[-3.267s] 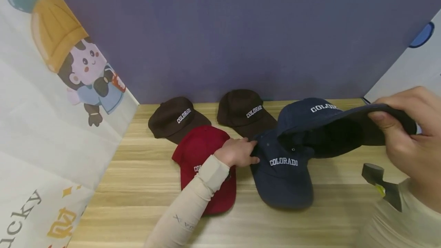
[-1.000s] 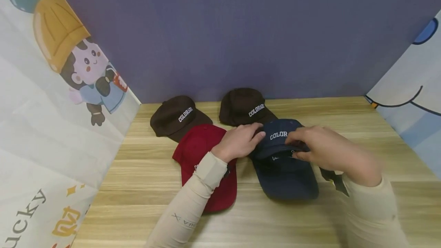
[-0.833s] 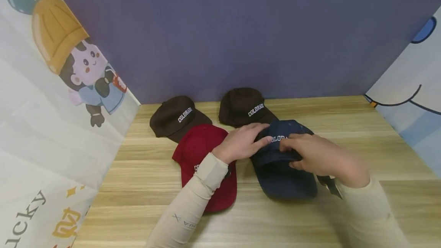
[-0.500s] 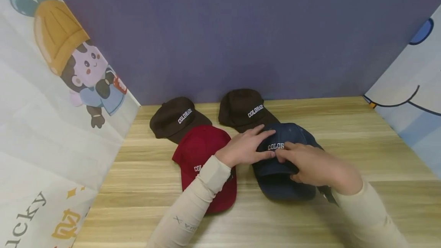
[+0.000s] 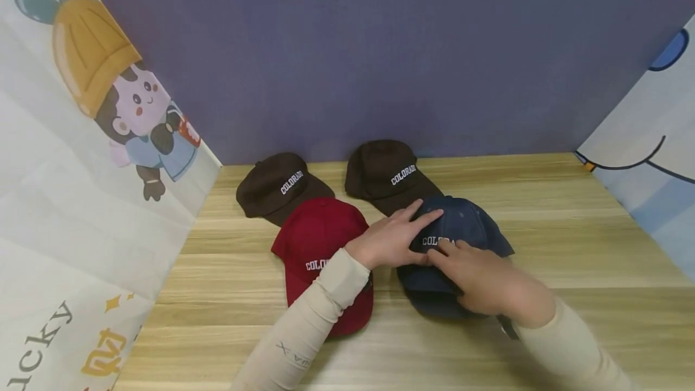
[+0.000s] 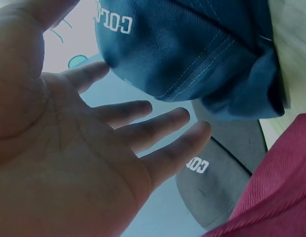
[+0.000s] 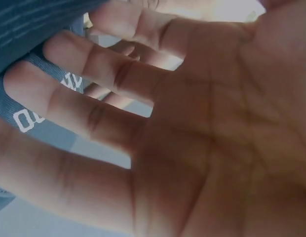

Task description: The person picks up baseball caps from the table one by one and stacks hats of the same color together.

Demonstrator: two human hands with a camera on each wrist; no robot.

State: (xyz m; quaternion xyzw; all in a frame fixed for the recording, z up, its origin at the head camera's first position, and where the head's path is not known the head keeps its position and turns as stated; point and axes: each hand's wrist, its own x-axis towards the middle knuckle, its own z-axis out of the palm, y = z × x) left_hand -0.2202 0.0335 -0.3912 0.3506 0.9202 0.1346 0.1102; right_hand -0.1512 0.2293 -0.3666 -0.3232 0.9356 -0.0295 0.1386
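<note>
A navy baseball cap (image 5: 461,222) with COLORADO lettering lies over a second navy cap (image 5: 442,308), whose brim shows below it. My left hand (image 5: 392,239) lies at the upper cap's left side, fingers spread, thumb by the lettering. In the left wrist view its extended fingers (image 6: 163,128) are beside the navy crown. My right hand (image 5: 480,279) is over the front of the upper cap, fingertips covering part of the lettering. The right wrist view shows its fingers (image 7: 79,106) nearly straight, tips against the navy fabric. Part of the brims is hidden behind this hand.
A red cap (image 5: 323,228) lies left of the navy pair, partly under my left forearm. Behind are two brown caps, one at left (image 5: 271,186) and one in the middle (image 5: 380,168). The wooden tabletop (image 5: 217,306) meets a purple back panel (image 5: 369,53).
The navy cap that my right hand held by its brim has come down onto the other navy cap. My right hand has released the brim and shifted left. The left fingers have spread along the crown.
</note>
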